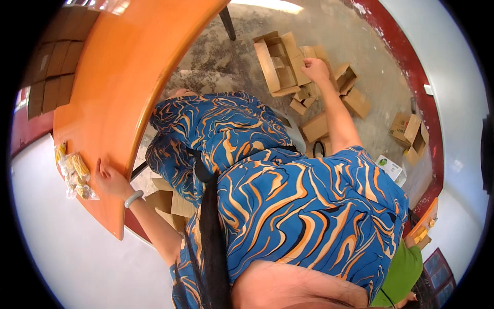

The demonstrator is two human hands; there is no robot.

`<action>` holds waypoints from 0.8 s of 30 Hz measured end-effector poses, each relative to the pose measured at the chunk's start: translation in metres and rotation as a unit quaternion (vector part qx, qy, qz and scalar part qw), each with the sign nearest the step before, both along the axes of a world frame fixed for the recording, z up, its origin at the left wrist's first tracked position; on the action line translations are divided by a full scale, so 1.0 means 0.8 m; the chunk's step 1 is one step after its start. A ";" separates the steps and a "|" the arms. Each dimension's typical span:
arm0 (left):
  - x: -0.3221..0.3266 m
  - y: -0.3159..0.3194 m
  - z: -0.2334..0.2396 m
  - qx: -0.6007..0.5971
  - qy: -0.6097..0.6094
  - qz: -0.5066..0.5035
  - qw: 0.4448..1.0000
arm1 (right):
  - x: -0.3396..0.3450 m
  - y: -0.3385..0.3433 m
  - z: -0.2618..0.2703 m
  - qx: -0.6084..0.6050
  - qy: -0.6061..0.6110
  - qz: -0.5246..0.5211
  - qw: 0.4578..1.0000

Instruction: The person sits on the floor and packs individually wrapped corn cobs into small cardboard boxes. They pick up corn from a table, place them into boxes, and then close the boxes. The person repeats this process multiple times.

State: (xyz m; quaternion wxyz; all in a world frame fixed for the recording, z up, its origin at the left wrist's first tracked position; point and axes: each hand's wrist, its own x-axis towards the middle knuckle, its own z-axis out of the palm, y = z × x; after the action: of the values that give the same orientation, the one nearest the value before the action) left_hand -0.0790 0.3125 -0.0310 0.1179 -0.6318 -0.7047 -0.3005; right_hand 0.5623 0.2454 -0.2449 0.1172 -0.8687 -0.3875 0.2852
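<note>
My left hand (112, 179), a pale bangle on its wrist, is at the near end of an orange tabletop (127, 77). Its fingers are loosely apart and hold nothing. Just beyond the fingertips lie several yellow corn cobs (80, 166) in clear plastic bags. My right arm reaches out over the floor. The right hand (317, 70) has its fingers curled together beside an open cardboard carton (266, 65); whether they pinch anything is hidden. Part of a flattened cardboard piece (308, 51) shows behind that hand.
Several small cartons (357, 102) lie scattered on the concrete floor (231, 58). A printed carton (403, 127) and a white box (388, 166) lie by the wall. Stacked cartons (58, 58) stand beyond the table. A person in green (403, 270) is at lower right.
</note>
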 end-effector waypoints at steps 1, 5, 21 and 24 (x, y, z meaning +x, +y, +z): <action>0.009 0.004 -0.009 0.026 0.020 -0.045 0.998 | -0.011 0.011 0.020 0.009 -0.012 0.031 0.999; 0.160 -0.006 0.036 -0.091 -0.210 -0.333 0.915 | -0.039 0.034 0.176 0.037 -0.019 0.144 0.989; 0.224 0.012 0.143 0.026 0.012 -0.416 0.909 | -0.266 0.057 0.527 0.417 -0.191 0.348 0.817; 0.201 0.045 0.161 0.084 0.084 -0.384 0.916 | -0.277 0.113 0.524 0.430 -0.194 0.387 0.792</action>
State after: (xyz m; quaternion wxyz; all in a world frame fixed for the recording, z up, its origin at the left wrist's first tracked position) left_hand 0.0816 0.3482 0.0981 0.1050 -0.8645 -0.3678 -0.3262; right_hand 0.3407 0.3361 0.1742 0.2812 -0.5431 -0.7886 -0.0638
